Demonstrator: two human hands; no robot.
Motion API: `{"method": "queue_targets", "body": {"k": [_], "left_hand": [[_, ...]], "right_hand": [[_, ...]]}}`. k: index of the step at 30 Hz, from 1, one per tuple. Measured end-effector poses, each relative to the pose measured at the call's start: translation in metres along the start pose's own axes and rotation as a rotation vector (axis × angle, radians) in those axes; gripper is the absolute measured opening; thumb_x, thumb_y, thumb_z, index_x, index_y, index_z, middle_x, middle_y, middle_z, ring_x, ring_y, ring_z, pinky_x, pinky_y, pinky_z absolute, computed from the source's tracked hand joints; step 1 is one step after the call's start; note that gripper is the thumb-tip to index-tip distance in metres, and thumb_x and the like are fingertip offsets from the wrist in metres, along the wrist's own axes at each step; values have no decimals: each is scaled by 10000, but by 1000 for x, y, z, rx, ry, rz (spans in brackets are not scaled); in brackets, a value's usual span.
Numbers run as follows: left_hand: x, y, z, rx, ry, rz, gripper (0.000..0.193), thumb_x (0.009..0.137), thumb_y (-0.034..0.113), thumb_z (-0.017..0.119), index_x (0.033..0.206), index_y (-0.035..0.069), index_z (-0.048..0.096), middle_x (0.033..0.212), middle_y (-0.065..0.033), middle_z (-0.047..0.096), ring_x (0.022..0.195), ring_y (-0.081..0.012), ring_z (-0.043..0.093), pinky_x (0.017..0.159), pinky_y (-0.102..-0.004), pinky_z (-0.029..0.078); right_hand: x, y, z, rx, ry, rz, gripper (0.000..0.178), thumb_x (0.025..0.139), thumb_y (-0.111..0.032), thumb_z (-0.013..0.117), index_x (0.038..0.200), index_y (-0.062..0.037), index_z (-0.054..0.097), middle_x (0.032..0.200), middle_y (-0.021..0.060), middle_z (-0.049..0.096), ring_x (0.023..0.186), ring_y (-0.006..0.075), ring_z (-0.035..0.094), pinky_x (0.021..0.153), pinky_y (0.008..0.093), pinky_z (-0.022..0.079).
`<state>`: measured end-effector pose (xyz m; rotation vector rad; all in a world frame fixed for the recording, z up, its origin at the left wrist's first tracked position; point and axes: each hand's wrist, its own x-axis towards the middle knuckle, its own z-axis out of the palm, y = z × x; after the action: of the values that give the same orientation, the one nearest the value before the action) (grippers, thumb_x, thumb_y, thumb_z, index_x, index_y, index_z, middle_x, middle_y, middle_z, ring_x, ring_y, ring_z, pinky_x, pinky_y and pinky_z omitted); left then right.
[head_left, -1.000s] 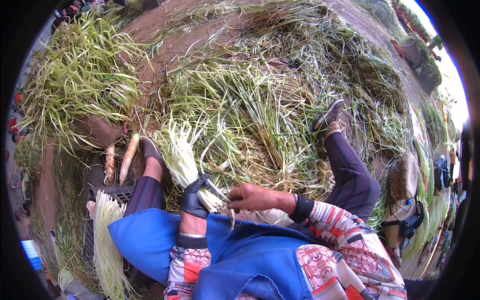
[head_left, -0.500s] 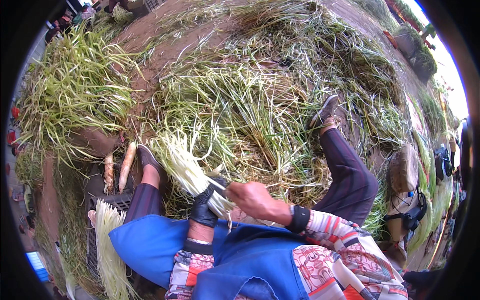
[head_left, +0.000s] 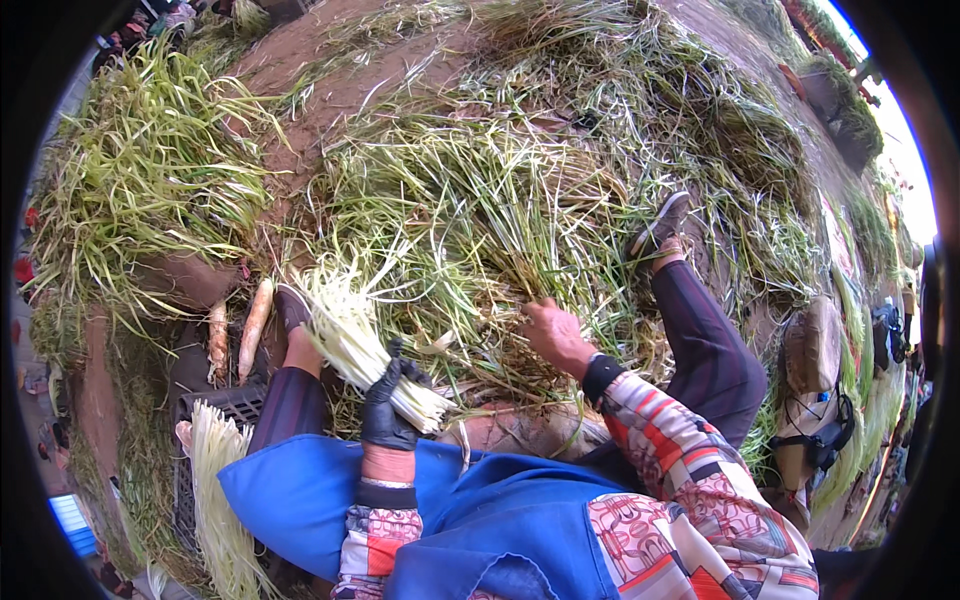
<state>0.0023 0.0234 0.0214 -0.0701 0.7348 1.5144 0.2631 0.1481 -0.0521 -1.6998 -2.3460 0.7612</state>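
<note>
Left hand [head_left: 388, 405] in a black glove, closed around a bundle of pale stalks [head_left: 355, 340], gripping it near the cut white ends; the bundle slants up and to the left, its thin tips fanning out just beside the left shoe [head_left: 292, 305]. Right hand [head_left: 553, 335] bare, reaching forward into the big heap of loose green stalks [head_left: 480, 220] spread on the ground, fingers curled down among the stems; cannot tell whether it actually grips any. Hands well apart, bundle between the knees, above the blue apron [head_left: 400, 500] that covers the lap. Right sleeve [head_left: 670, 440] patterned red, white and grey, with a black cuff at the wrist. Right leg in dark trousers stretched out, right shoe [head_left: 657, 225] resting on the heap. At lower left a dark plastic crate [head_left: 215, 405] with a second bunch of cleaned pale stalks [head_left: 215, 490] lying over it. Two long pale roots [head_left: 240, 335] lie side by side just left of the left shoe. Another green heap [head_left: 140, 190] at far left, bare brown soil [head_left: 330, 80] between the two heaps. A tan bag with black straps [head_left: 815, 400] sits at right near the right knee.
</note>
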Motion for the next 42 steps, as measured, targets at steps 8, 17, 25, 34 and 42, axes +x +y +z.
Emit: {"method": "queue_targets", "body": {"k": [8, 17, 25, 34, 42], "left_hand": [[3, -29, -13, 120, 131, -172, 287, 814, -14, 653, 1089, 26, 582, 842, -87, 653, 702, -189, 614, 683, -348, 545], [-1, -45, -25, 386, 170, -202, 136, 825, 54, 698, 947, 14, 654, 743, -60, 650, 593, -165, 612, 536, -287, 508], [-4, -43, -20, 558, 192, -259, 217, 749, -15, 722, 950, -6, 642, 740, -71, 652, 590, -168, 620, 535, -278, 504], [-8, -36, -11, 218, 147, -205, 257, 817, 18, 682, 1056, 17, 586, 822, -57, 630, 667, -140, 619, 608, -286, 514], [-6, 4, -9, -109, -68, -91, 276, 829, 64, 695, 1077, 72, 574, 835, -23, 619, 710, -123, 589, 669, -319, 496]], "right_hand": [[-8, -44, -9, 233, -17, -222, 152, 817, -200, 593, 822, -57, 645, 776, 155, 635, 743, 345, 629, 645, 440, 495], [-110, -105, -52, 190, -257, -547, 161, 840, -178, 616, 885, -24, 601, 835, 145, 599, 746, 334, 636, 605, 427, 524], [-99, -95, -34, 702, -468, 56, 386, 909, -338, 616, 1062, 14, 655, 903, 122, 681, 730, 189, 655, 621, 334, 532], [-64, -72, 4, 996, -282, 245, 272, 885, -248, 671, 882, 24, 657, 685, 19, 582, 591, 92, 506, 518, 263, 412], [-48, 128, -97, -601, -85, 282, 92, 759, -78, 600, 832, -46, 647, 942, 175, 592, 797, 305, 653, 670, 422, 525]]}}
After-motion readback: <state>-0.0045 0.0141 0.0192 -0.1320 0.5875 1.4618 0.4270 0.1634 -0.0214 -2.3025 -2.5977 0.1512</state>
